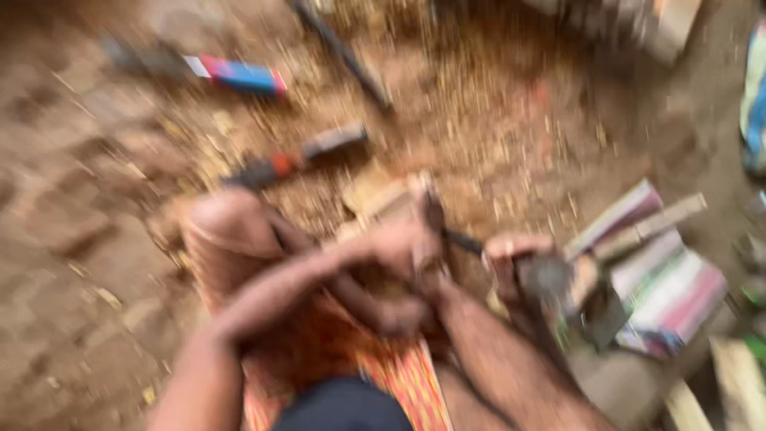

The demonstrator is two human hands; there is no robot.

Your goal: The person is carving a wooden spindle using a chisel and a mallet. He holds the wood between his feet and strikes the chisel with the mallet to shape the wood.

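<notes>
The whole view is smeared by motion, so edges and small parts are hard to read. At the far left lies bare brown dirt ground [72, 223] strewn with pale wood chips. Up the frame, a blue, red and white handled tool [235, 74] lies on it, its dark end blurred away. Nearer, a red and black handled tool with a grey head [299, 157] lies beside a bent bare knee [223, 227]. In the middle, the left hand [395, 255] is clenched round a pale wooden piece [383, 203] that rises from the fist; its lower part is hidden by the fingers. A thin dark rod [461, 241] runs from this hand toward the right hand [519, 259], which grasps a dark, heavy-looking tool head [558, 287] whose shape I cannot make out. Further right sits a stack of pink, green and white books or boards [662, 279], and the frame edge cuts off a blue cloth [754, 104].
</notes>
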